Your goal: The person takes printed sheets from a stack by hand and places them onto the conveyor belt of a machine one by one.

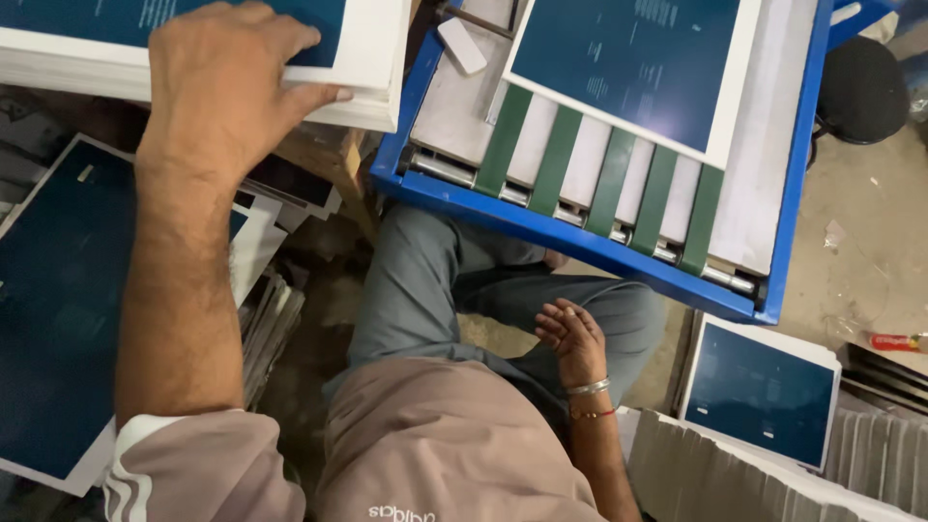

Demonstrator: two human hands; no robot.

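My left hand (227, 92) rests flat on a thick stack of white-edged, dark blue printed sheets (362, 68) at the upper left, with fingers spread over the top sheet and thumb along its edge. My right hand (570, 333) lies loosely curled on my knee, holding nothing, with bangles on the wrist. A blue-framed machine (541, 227) with green conveyor belts (556, 159) stands in front of my legs. One dark blue sheet (628, 68) lies on the belts.
Another pile of blue sheets (58, 309) lies at the left beside my arm. At the lower right sits a stack with a blue sheet (759, 391) on top. A black stool (860, 92) stands at the upper right on the concrete floor.
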